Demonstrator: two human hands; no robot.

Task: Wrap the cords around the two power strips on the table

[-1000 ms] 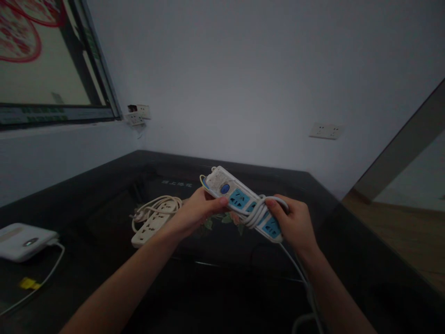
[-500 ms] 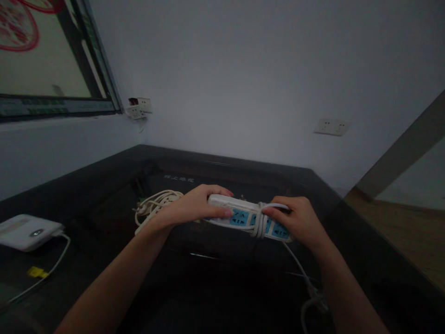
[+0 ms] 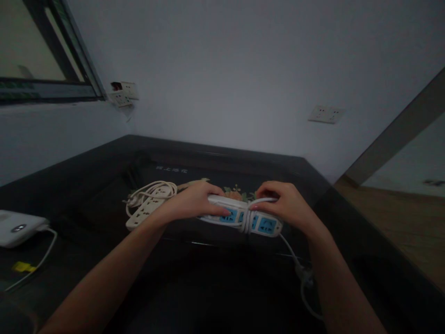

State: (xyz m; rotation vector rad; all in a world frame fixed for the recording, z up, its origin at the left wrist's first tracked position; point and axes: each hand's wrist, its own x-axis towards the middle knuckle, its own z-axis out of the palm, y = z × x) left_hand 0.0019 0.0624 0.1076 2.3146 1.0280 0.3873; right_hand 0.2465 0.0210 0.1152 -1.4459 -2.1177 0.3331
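My left hand point(image 3: 193, 202) is closed around the left end of a white power strip point(image 3: 267, 224) with blue sockets, thumb on its front. White cord point(image 3: 246, 221) is wound several times around the strip's middle. Above the strip's right part, my right hand point(image 3: 290, 202) pinches a loop of this cord between thumb and fingers. From the right end the cord hangs down to a blurred white plug point(image 3: 306, 274) beside my right forearm. Behind my left wrist lies a second, cream power strip point(image 3: 145, 212), its own cord point(image 3: 153, 189) bundled on top.
A glossy dark table point(image 3: 208, 278) with a floral print reaches back to the wall. At left sits a white box-shaped device point(image 3: 24, 228) with a white cable and yellow tag point(image 3: 23, 266). Wall sockets point(image 3: 326, 114) are at right, with loose-hanging socket plates point(image 3: 121, 96) near the window.
My right hand has shifted from the strip's right end up and left, lifting off the strip with the cord loop. More of the right end shows. The camera view has turned slightly.
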